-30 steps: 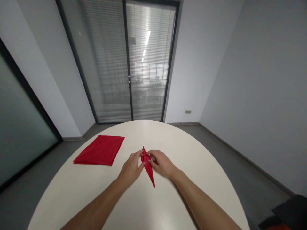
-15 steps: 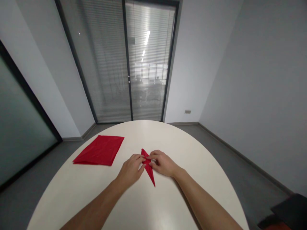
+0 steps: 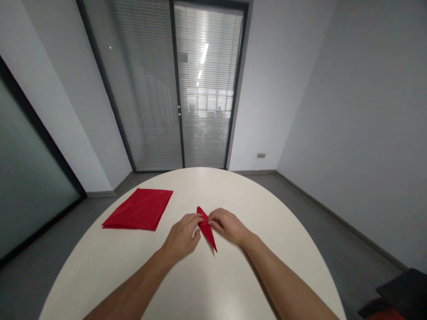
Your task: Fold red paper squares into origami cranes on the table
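Note:
A red napkin (image 3: 208,232), folded into a narrow pointed shape, lies on the white table between my hands. Its long tip points toward me and looks slightly raised off the surface. My left hand (image 3: 184,232) presses its fingertips on the napkin's middle from the left, with the thumb lower and apart. From the right, my right hand (image 3: 227,224) pinches the same middle part between thumb and fingers. The fingertips hide some of the folds there.
A flat square of red cloth (image 3: 140,209), perhaps a stack, lies at the left of the round white table (image 3: 187,284). Beyond the table stands a glass partition with blinds (image 3: 150,111). A dark object (image 3: 405,293) shows at the lower right.
The napkin's near tip has lifted a little and now casts a shadow beneath it. My right thumb has drawn in toward the fingers, and my left thumb has moved slightly off the napkin.

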Motion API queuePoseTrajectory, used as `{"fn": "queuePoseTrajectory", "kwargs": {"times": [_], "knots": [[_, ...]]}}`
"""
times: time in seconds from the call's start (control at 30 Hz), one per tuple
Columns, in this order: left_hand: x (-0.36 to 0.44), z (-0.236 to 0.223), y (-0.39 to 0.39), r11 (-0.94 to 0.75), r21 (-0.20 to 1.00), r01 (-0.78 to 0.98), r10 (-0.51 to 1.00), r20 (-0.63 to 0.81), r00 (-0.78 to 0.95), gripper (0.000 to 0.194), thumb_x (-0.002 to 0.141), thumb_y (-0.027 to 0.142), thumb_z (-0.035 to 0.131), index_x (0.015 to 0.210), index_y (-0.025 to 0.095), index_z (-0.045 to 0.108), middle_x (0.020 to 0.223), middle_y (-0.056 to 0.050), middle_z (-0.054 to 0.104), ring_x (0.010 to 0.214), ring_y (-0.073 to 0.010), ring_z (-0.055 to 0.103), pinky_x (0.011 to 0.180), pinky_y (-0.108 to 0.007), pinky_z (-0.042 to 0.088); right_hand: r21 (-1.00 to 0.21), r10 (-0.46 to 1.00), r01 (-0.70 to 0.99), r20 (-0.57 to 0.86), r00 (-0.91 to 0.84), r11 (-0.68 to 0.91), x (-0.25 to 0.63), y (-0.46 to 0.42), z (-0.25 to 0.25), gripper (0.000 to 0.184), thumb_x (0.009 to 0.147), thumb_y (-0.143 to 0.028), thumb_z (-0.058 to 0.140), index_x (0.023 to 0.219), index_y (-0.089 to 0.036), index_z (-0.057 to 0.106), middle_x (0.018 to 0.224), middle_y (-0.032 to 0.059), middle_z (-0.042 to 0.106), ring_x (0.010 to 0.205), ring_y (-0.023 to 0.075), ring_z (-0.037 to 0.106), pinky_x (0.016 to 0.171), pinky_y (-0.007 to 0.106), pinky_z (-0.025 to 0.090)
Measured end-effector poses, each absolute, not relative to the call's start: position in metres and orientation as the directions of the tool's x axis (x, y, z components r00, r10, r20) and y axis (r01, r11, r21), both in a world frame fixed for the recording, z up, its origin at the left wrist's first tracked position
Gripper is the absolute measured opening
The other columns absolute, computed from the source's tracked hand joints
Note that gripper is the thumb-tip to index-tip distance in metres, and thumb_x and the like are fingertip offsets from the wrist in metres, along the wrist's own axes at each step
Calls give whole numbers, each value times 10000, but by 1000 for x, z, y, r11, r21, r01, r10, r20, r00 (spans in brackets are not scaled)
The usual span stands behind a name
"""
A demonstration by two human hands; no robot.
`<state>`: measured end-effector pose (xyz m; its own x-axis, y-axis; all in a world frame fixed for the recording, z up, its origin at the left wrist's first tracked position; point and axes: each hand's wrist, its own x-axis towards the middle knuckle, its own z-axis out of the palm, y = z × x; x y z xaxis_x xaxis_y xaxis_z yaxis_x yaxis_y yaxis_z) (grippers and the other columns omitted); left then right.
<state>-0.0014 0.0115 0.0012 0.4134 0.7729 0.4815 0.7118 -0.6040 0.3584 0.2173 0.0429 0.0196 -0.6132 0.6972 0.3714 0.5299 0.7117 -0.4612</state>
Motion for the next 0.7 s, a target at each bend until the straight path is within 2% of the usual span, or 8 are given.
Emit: {"fn": "queuePoseTrajectory", "kwargs": {"times": [0.07,0.37,0.47,0.57,0.63,0.7], "knots": [[-1,2,11,-617,354,703,760,500,415,411,824,67,539,1192,232,619,1234,-67,662,1163,-233,595,1011,-408,507,-476,705,527,377,-601,704,217,43,19,177,996,-268,514,1011,-202,678,974,65,702,946,197,622,860,324,473],[-2,5,16,-564,399,722,777,552,302,241,903,132,538,1072,243,668,1098,-29,727,1039,-205,659,936,-364,532,-527,699,470,427,-574,708,215,40,23,206,993,-218,455,1064,-204,647,1038,74,686,975,200,612,892,338,471],[-3,6,15,-536,418,734,783,570,248,233,912,135,526,1064,243,665,1081,-22,731,1028,-200,663,926,-347,529,-530,666,419,465,-583,738,211,36,26,281,906,-124,490,1150,-204,604,1116,79,662,1040,205,603,946,358,465],[-2,8,14,-515,423,745,783,587,208,227,928,148,504,1069,237,657,1069,-26,730,1014,-199,663,915,-337,523,-515,643,395,512,-570,761,206,31,28,427,806,-153,623,1224,-210,560,1258,102,599,1169,237,557,1017,396,439],[-2,10,13,-518,426,741,779,593,203,222,934,157,493,1060,234,659,1053,-30,729,995,-200,664,901,-336,522,-512,653,409,533,-538,755,202,28,29,402,819,-182,647,1211,-219,564,1284,107,584,1194,240,542,1027,399,434],[-1,12,11,-531,438,726,774,600,204,216,938,170,489,1044,234,666,1026,-33,729,977,-203,665,883,-335,520,-525,680,433,536,-501,733,199,26,30,297,876,-169,591,1167,-226,585,1210,97,624,1132,223,570,988,382,452]]}}
